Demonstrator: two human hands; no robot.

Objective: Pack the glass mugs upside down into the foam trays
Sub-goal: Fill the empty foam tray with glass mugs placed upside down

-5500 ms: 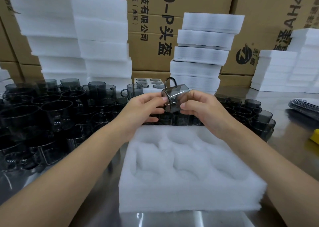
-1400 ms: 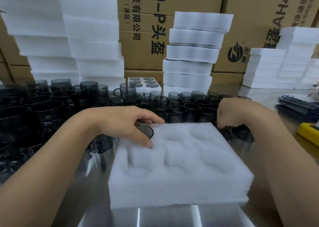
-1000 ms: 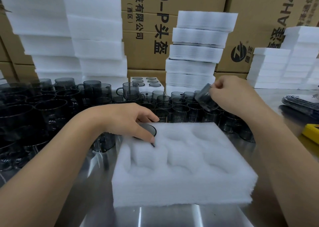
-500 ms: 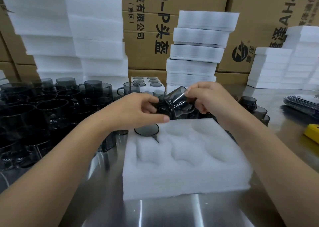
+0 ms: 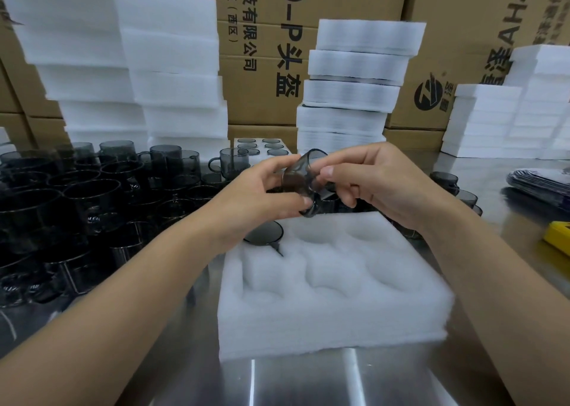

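The cardboard boxes behind the foam tray carry black print. I read "科技有限公司", "(西区)" and "头盔", with ".0-P" running sideways above it. The box behind the tray's right side bears a round black logo and sideways lettering that I cannot make out fully.

Both hands hold one smoky glass mug in the air above the tray's far edge. My left hand pinches it from the left with thumb and fingertips. My right hand grips it from the right with curled fingers. The mug is tipped on its side; I cannot tell which end faces me.

A second before, the right hand alone was lifting this mug from the rows behind the tray, while the left rested on the seated mug. The left has since left that one and joined the right. The seated mug sits base-up in the tray's far-left pocket, as before.

Loose mugs crowd the steel table left of the tray. A filled tray and white foam stacks stand behind it. A yellow object lies to its right.
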